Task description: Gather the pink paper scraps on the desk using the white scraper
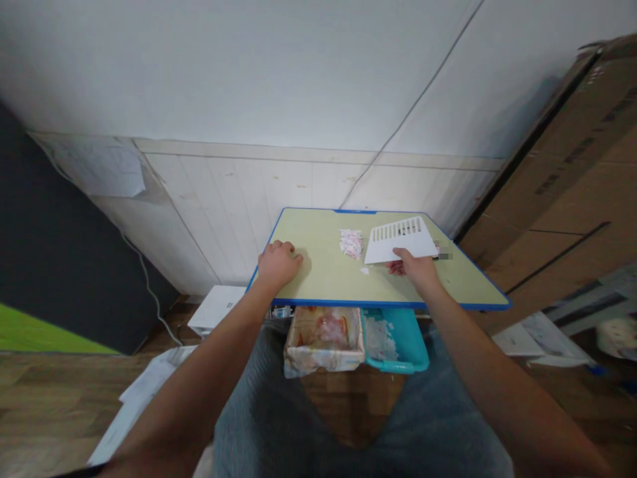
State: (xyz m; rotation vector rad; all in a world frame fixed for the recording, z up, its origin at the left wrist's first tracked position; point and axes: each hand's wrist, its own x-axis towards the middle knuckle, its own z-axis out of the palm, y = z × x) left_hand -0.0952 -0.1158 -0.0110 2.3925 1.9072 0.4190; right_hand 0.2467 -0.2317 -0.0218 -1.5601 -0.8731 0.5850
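Observation:
My right hand (415,271) grips a white slotted card (398,245) by its near edge, thumb on top and fingers underneath. The card is tilted above the right half of the pale yellow table (323,285) and has a row of narrow openings along its far side. Left of it lies a pile of small white and pink paper-like pieces (352,243). One loose white scrap (365,271) lies just below the card. My left hand (279,264) rests at the table's left edge with curled fingers; its palm side is hidden.
Below the table's front edge are a lined box (293,358) and a turquoise bin (411,342) with whitish pieces inside. A partly covered small object (442,250) lies right of the card. Large cardboard boxes (572,172) stand at right; a white wall (249,219) is behind.

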